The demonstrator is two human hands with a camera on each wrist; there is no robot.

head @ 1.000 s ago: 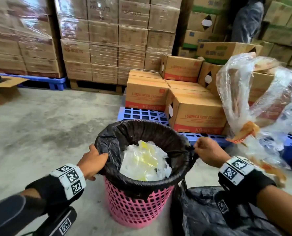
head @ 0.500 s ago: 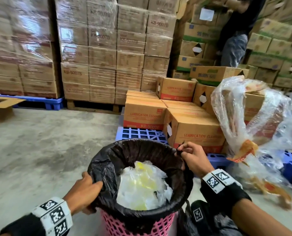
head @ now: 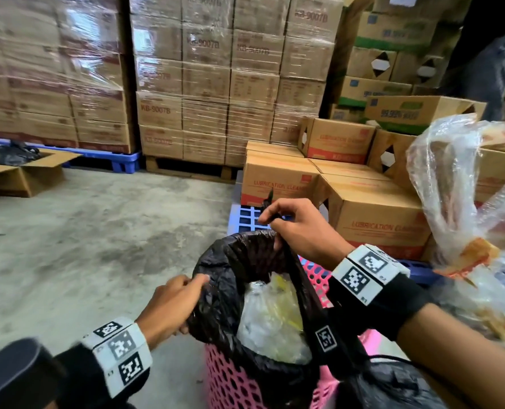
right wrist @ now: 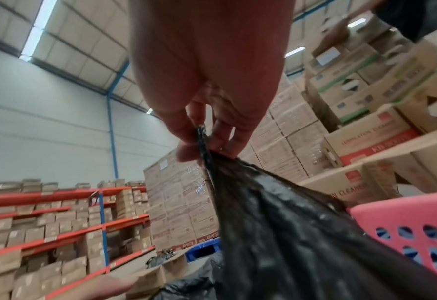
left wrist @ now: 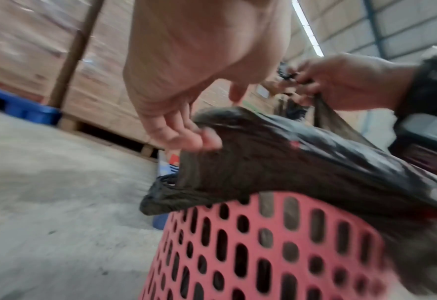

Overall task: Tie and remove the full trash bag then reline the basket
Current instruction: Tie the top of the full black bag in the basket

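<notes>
A pink perforated basket [head: 230,379] [left wrist: 276,243] [right wrist: 404,221] stands on the concrete floor, lined with a black trash bag [head: 224,290] [left wrist: 302,162] [right wrist: 276,233] that holds crumpled clear and yellow plastic [head: 271,314]. My right hand [head: 298,228] [right wrist: 204,138] pinches the far right edge of the bag, gathered into a strand and lifted clear of the rim. My left hand [head: 177,302] [left wrist: 186,138] grips the bag's left edge, also raised off the rim.
A second black bag [head: 392,388] lies by the basket at the lower right. A clear plastic bag [head: 457,196] of scraps stands to the right. Cartons [head: 372,219] on a blue pallet [head: 245,214] sit just behind; wrapped carton stacks [head: 210,84] beyond. A person [head: 493,54] stands far right.
Both hands have pulled the bag's edges up off the basket rim. The right hand rose highest, drawing its side into a taut strand; the bag's mouth has narrowed.
</notes>
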